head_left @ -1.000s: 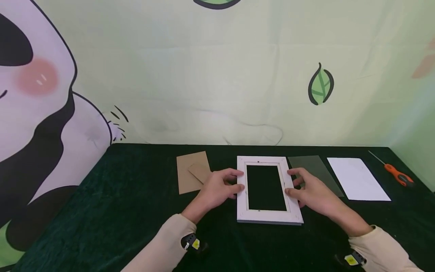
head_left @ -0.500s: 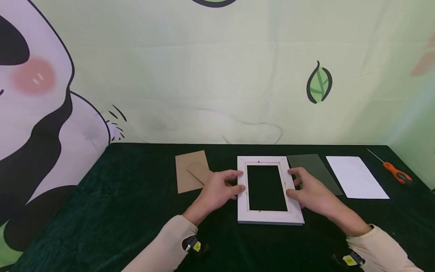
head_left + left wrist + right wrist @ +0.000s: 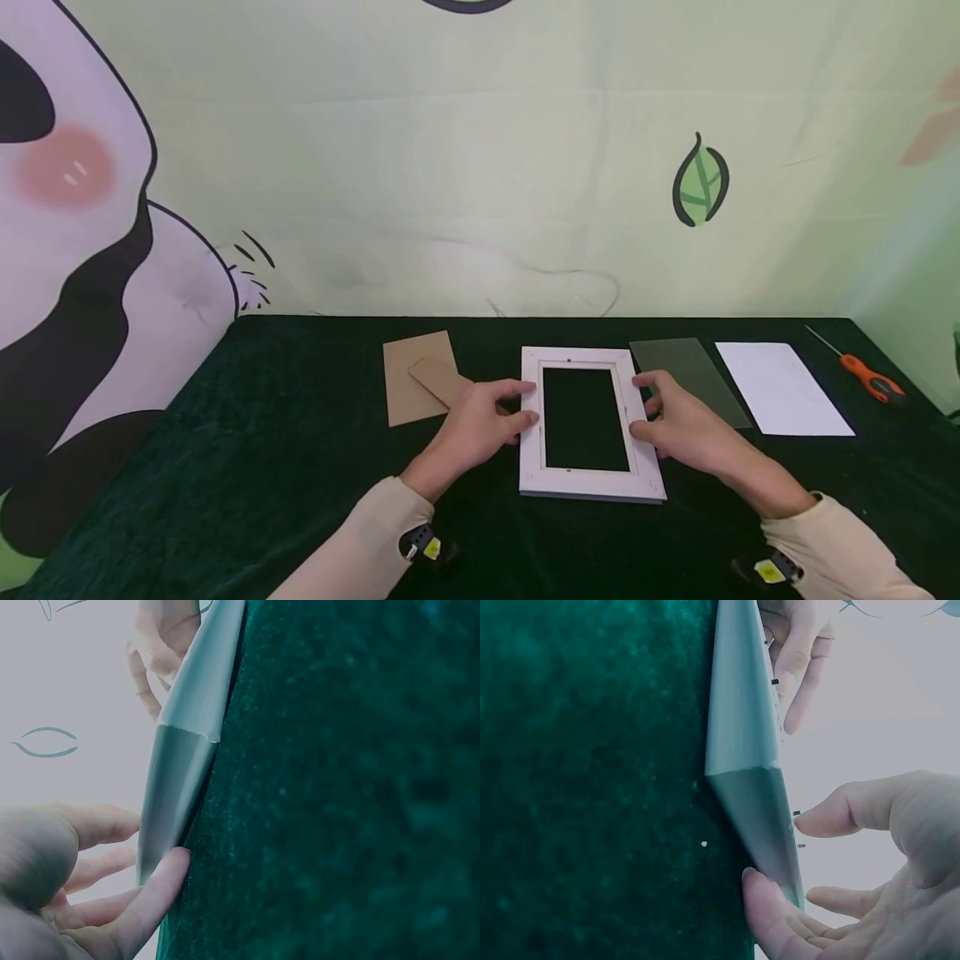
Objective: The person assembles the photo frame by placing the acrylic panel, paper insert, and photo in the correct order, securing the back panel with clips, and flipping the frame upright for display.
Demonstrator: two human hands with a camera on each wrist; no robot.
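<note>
Nothing shifted since earlier, left hand (image 3: 480,425) and right hand (image 3: 678,425) gripping white frame (image 3: 585,487) sides, lower centre, green table (image 3: 262,433).

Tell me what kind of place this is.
Probably a staged craft or recording table, not a workshop: dark green velvet cloth covers the table, a cartoon panda backdrop hangs behind it, and picture-frame parts are laid out in a row, the white frame, brown backing board and orange screwdriver.

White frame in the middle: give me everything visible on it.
The white picture frame lies flat on the dark green cloth. It looks like painted wood, slightly worn, with a stepped inner rim. Its opening is empty and the cloth shows through. The left hand holds its left rail and the right hand its right rail, fingertips on the edges.
</note>
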